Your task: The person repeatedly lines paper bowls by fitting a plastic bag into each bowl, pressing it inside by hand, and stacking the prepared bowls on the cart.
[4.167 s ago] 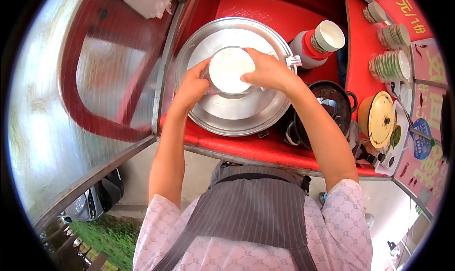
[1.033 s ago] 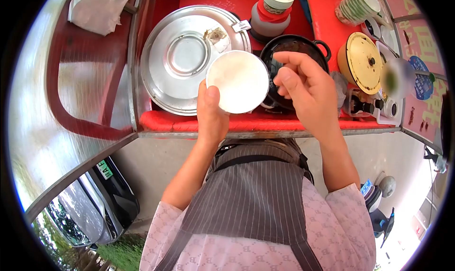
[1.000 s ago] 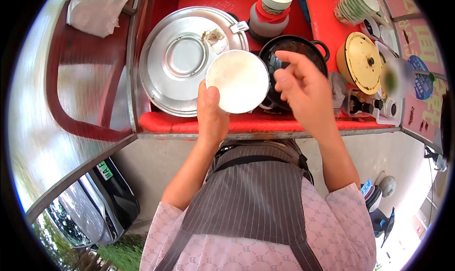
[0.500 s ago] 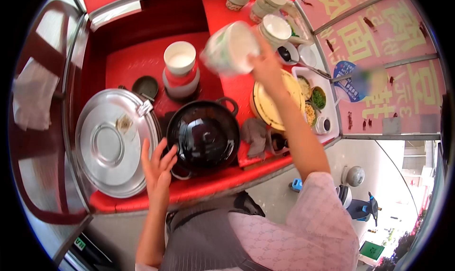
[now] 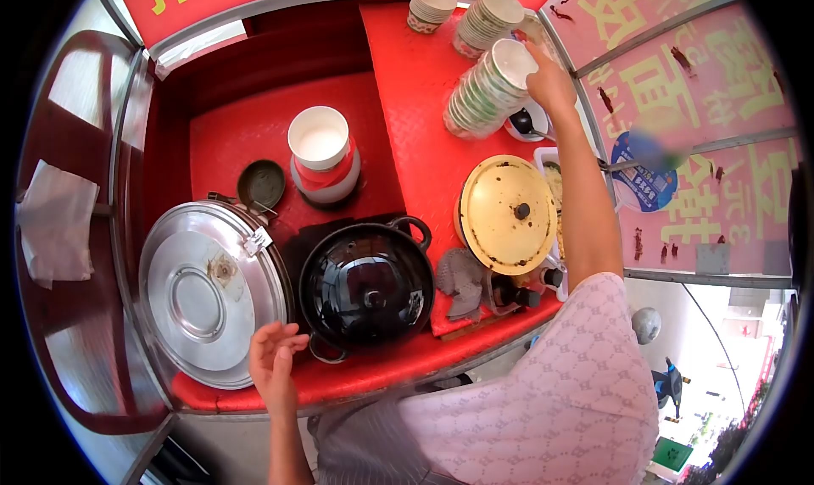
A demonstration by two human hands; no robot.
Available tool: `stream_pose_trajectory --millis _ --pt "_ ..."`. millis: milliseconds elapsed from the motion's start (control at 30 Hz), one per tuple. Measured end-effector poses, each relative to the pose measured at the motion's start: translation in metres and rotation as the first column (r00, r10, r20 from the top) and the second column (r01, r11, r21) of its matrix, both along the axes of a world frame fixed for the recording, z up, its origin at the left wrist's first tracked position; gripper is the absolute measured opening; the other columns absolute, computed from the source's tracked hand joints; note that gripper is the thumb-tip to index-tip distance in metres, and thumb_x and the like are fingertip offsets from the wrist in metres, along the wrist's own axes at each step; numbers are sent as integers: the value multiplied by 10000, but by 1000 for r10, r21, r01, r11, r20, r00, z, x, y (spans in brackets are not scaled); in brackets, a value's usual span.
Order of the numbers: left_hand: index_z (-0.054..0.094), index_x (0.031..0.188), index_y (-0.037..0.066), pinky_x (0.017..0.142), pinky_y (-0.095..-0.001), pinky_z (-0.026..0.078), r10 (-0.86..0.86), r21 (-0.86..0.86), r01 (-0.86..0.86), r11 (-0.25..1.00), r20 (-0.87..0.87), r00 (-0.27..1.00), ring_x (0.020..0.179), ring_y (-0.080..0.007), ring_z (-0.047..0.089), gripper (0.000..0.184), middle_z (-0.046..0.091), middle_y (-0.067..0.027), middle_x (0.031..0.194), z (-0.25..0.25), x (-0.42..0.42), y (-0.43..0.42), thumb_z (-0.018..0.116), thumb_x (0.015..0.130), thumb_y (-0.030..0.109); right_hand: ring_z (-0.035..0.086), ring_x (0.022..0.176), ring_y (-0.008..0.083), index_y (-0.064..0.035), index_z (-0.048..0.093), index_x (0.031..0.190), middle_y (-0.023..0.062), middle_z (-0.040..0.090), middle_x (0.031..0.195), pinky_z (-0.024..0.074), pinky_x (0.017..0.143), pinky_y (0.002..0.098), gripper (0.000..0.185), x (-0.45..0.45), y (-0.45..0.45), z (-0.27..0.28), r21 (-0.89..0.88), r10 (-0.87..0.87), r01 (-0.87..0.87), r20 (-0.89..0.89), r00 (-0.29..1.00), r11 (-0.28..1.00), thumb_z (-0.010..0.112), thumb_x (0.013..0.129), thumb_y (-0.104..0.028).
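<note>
My right hand (image 5: 551, 82) reaches to the back right, its fingers closed at the rim of the top bowl in a tilted stack of paper bowls (image 5: 479, 99) with green print. Part of the stack looks wrapped in clear plastic. Low at the left, my left hand (image 5: 275, 362) is empty, with loosely bent fingers held apart. It hovers between the round metal lid (image 5: 199, 307) and the black lidded pot (image 5: 366, 286). A white bowl (image 5: 319, 137) stands upright on a red and grey round base behind the pot.
Two more stacks of paper bowls, one (image 5: 432, 10) left and one (image 5: 487, 23) right, stand at the back. A yellow lidded pot (image 5: 507, 214) sits near my right arm, beside a grey cloth (image 5: 459, 281). A small dark pan (image 5: 261, 185) lies left of the white bowl.
My right hand has moved the green-printed bowls from over the counter's middle toward the back right. My left hand has drawn back from the black pot, and its fingers have curled.
</note>
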State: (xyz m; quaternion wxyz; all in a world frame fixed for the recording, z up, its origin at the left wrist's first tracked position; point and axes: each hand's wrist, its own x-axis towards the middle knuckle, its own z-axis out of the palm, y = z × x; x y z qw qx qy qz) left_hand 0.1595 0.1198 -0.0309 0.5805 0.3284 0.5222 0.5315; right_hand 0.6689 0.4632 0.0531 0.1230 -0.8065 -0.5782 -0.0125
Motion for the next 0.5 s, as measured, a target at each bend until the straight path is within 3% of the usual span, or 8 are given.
stream_pose_trajectory --millis 100,167,233,300,367,433,467,500 --pt "531 1285 -34 881 -341 539 -48 20 52 998 -155 987 980 -236 676 354 634 -169 1178 7 -13 21 598 968 108 582 1251 346 -278 481 1473 127 594 1392 465 1016 483 642 -19 2 3 -83 -58 67 103 993 994 473 848 -134" --pt "608 1189 -28 865 -322 524 -58 58 88 994 -397 916 964 -217 667 260 656 -129 1127 11 -32 39 616 943 54 594 1237 346 -278 471 1478 124 600 1386 467 1014 485 634 -24 3 0 -100 -61 74 130 990 992 464 860 -138" --pt "655 1099 -26 844 -318 514 -64 166 297 940 -772 633 948 -198 657 192 668 -109 1068 24 -69 72 628 915 20 595 1242 336 -292 448 1496 121 597 1392 464 1016 489 641 -28 4 -4 -176 -48 69 122 991 982 454 874 -138" --pt "664 1055 -25 835 -318 508 40 203 329 922 -897 440 935 -211 654 152 667 -126 1033 37 -110 105 622 913 10 591 1249 332 -297 440 1503 123 596 1394 462 1018 489 645 -17 6 -13 -179 -29 46 96 995 983 451 878 -139" --pt "656 1031 -22 828 -342 512 246 310 397 864 -948 204 920 -272 652 113 660 -145 1004 56 -152 144 612 934 18 588 1256 327 -303 432 1509 125 594 1396 461 1019 489 648 -7 8 -21 -171 -3 15 71 997 985 448 882 -140" --pt "640 1003 -11 822 -393 510 395 286 433 855 -900 -185 922 -337 635 86 650 -164 1006 75 -197 178 607 940 37 606 1212 369 -303 427 1513 181 625 1327 467 1013 492 727 -3 7 -25 -118 8 0 67 998 993 462 812 -113" --pt "634 1003 -4 837 -407 504 378 236 408 882 -871 -315 951 -339 629 94 648 -161 1038 84 -218 192 616 924 44 614 1218 331 -311 419 1516 153 617 1355 479 992 498 654 -15 2 -15 -162 -17 37 120 993 986 451 885 -145" --pt "629 1004 4 851 -421 498 352 188 374 908 -826 -440 979 -342 622 105 646 -158 1070 91 -240 202 624 909 50 614 1218 331 -311 419 1516 153 617 1355 479 992 498 654 -22 2 -10 -158 -12 30 115 993 987 451 885 -145"
